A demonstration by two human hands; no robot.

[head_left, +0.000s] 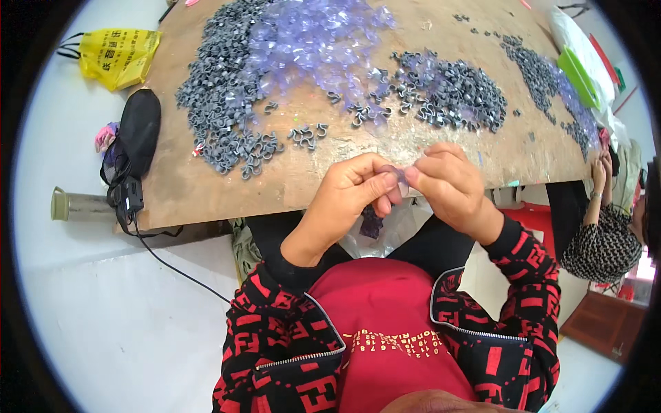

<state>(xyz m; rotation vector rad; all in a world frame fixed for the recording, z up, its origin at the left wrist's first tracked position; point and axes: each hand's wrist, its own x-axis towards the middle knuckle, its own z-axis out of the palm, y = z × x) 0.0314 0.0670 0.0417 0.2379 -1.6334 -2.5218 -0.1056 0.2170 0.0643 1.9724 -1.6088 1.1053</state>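
Over the table's near edge, my left hand (348,193) and my right hand (451,184) meet, thumbs close together. Pinched between them is a small translucent purple piece (402,180) that looks like a suction cup; fingers cover part of it, and I cannot tell whether a grey clip is on it. Beyond my hands lies a heap of clear purple suction cups (310,41). Grey plastic clips (220,103) are piled along its left side. Another pile, of grey clips mixed with purple cups (454,93), sits to the right. A few loose clips (308,136) lie nearer to me.
The wooden table (179,196) has a black pouch (140,131) and a cabled black box (129,196) at its left edge, near a yellow bag (120,58). A clear plastic bag (385,234) hangs between my knees. At right, another person (602,241) works beside more piles (537,76) and a green tray (577,76).
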